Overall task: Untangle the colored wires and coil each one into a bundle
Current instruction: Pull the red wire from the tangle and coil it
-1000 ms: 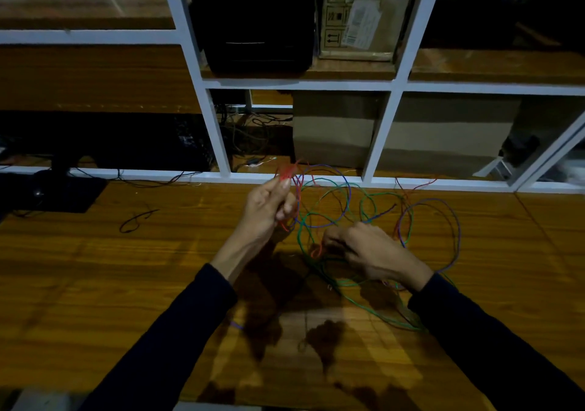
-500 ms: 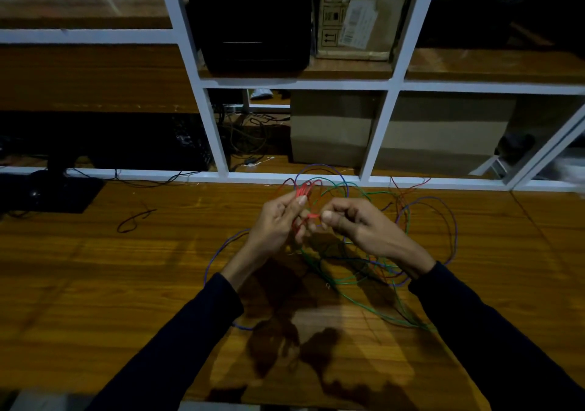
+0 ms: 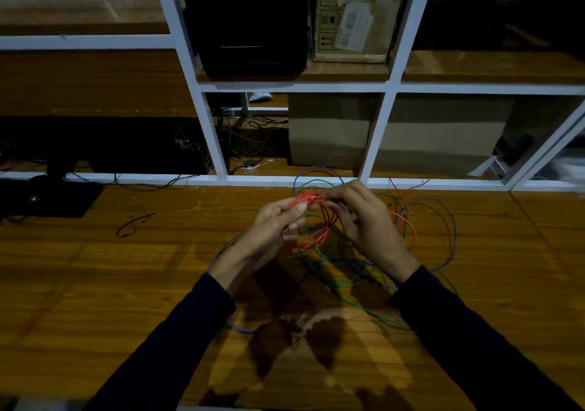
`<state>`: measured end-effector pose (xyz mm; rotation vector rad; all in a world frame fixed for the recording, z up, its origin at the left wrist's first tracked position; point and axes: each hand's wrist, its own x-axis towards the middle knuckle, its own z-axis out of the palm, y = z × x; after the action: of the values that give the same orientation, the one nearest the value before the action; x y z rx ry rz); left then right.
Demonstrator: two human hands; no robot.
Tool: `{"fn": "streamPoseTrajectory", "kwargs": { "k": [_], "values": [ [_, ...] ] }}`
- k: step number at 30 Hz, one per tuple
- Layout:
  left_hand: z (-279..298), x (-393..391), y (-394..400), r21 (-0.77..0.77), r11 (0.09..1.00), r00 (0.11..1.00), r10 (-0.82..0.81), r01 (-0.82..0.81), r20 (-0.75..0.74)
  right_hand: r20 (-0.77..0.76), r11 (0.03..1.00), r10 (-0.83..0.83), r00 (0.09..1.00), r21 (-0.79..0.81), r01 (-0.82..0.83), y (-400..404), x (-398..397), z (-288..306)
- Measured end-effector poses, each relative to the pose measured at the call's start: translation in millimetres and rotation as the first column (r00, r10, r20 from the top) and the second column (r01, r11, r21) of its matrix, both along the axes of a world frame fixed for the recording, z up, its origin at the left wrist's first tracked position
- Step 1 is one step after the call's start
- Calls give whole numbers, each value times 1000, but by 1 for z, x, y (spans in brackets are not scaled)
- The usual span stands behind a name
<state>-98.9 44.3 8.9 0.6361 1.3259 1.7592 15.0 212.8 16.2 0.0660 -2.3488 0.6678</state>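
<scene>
We see a brown wood counter (image 3: 95, 284) by white shelves (image 3: 202, 119). Our left hand (image 3: 275, 227) and right hand (image 3: 364, 224) both pinch the red wire (image 3: 311, 217) — a small coil held up. Green wire (image 3: 348, 284) and purple wire (image 3: 449, 233) lie tangled underneath.

Right hand (image 3: 364, 221) rose, joined left hand (image 3: 275, 221) on red wire (image 3: 311, 217)

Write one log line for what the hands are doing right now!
left hand: holds red wire coil | right hand: pinches red wire | green wire, purple wire: loose on table
</scene>
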Motion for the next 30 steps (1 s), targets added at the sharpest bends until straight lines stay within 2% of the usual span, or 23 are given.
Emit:
{"fn": "streamPoseTrajectory", "kwargs": {
  "k": [4, 6, 9, 12, 14, 17, 18, 20, 22, 23, 24, 27, 28, 30],
  "values": [
    [3, 2, 3, 0, 999, 996, 32, -32, 81, -45, 989, -85, 995, 121, 90, -4, -1, -7],
    [2, 2, 6, -15, 998, 991, 70, -69, 114, -55, 986, -125, 991, 103, 131, -12, -5, -10],
    [-4, 1, 13, -60, 984, 983, 171, -168, 67, -12, 985, -159, 987, -66, 158, -29, -12, -13],
    [-9, 3, 16, -141, 940, 945, 291, -312, -146, 127, 929, -205, 971, -287, 233, -40, -16, -16],
    [-12, 1, 15, -175, 899, 873, 319, -402, -368, 284, 848, -171, 943, -445, 288, -44, -15, -13],
    [-16, -7, 10, -206, 826, 673, 255, -525, -694, 439, 606, 98, 893, -738, 296, -43, -15, 2],
    [-17, -10, 8, -200, 811, 618, 234, -550, -750, 458, 507, 195, 867, -804, 310, -38, -14, 8],
    [-17, -13, 3, -189, 809, 580, 215, -556, -786, 442, 346, 358, 822, -881, 323, -24, -12, 22],
    [-14, -14, -3, -192, 822, 575, 189, -536, -796, 386, 284, 428, 817, -916, 284, -6, -9, 31],
    [-13, -15, -5, -194, 829, 570, 172, -525, -804, 388, 318, 434, 813, -910, 264, 2, -7, 35],
    [-10, -14, -8, -199, 836, 566, 153, -511, -810, 420, 404, 427, 801, -881, 246, 10, -5, 37],
    [1, -17, -16, -216, 867, 582, 100, -449, -807, 550, 769, 365, 751, -633, 90, 32, 2, 51],
    [6, -18, -19, -229, 883, 614, 82, -411, -785, 563, 845, 336, 755, -535, 23, 40, 3, 57],
    [12, -21, -28, -227, 923, 706, 63, -309, -706, 527, 912, 260, 809, -410, -26, 58, 3, 61]
  ]
}}
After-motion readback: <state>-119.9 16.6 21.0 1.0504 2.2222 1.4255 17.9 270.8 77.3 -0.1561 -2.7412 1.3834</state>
